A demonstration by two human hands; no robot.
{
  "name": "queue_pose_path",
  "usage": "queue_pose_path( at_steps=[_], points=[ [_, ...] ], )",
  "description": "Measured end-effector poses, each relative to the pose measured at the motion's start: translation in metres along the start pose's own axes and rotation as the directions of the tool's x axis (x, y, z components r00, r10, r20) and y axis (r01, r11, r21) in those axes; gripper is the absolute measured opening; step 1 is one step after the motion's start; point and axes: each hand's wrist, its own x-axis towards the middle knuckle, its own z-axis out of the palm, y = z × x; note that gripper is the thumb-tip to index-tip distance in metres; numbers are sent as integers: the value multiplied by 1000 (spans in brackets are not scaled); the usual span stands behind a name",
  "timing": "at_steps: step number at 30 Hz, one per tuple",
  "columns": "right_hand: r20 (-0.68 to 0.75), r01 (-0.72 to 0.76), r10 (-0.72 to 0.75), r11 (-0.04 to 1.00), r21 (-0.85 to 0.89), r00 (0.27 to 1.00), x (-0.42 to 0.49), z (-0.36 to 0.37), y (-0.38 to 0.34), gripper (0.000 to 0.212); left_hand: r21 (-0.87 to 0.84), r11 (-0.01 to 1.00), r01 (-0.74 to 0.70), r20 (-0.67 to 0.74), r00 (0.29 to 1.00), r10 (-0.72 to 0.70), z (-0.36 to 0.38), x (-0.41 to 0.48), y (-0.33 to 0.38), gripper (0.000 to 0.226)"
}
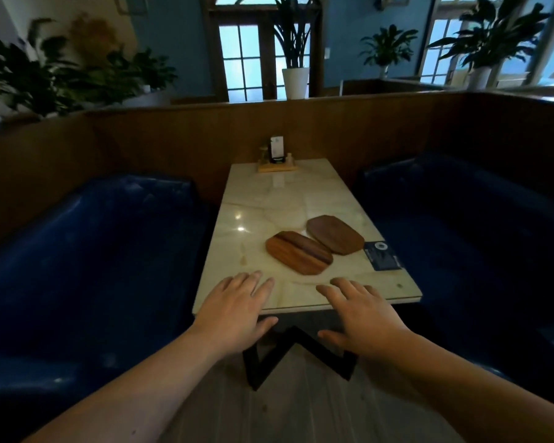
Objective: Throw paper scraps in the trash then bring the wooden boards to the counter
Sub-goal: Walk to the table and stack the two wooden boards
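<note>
Two wooden boards are lying flat on a pale marble-look counter (269,199), toward its near right part. The nearer board (298,252) is elongated w/ clipped corners, striped in orange-brown and darker wood. The farther board (335,234) is the same shape but a plainer, duller brown; its near edge is sitting just beside the striped one, maybe touching.

Both hands are reaching in over the counter's near edge, palms down, holding nothing. Left hand (237,310) is showing a wide grip, fingers spread; right hand (360,318) likewise, wide and empty. Fingertips are stopping short of the boards.

A dark blue card (383,255) is lying at the right edge, near the plain board. At the far end, a small wooden tray (277,167) w/ condiments and a menu card.

Blue booth seats (93,251) are flanking both sides; wood partition, potted plants, windows beyond. Lighting is dim.
</note>
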Motion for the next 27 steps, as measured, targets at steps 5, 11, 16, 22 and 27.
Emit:
queue_pose_path(
  at_steps=[5,11,16,22,27],
  points=[
    [80,-15,14,1000,5,997,51,17,55,82,-38,999,28,14,1000,-28,28,71,-13,72],
    [143,-16,20,1000,-25,990,113,51,98,79,-93,995,28,22,999,-26,70,154,-40,72],
    [178,-107,107,994,-11,978,177,77,134,74,-139,990,14,28,1000,-10,108,232,-83,72],
    [207,-355,330,929,103,921,233,109,170,70,-158,987,-16,73,997,28,154,319,-128,69],
    [263,-549,509,829,108,820,255,145,187,66,-168,986,-22,108,993,41,187,369,-154,65]
  ],
)
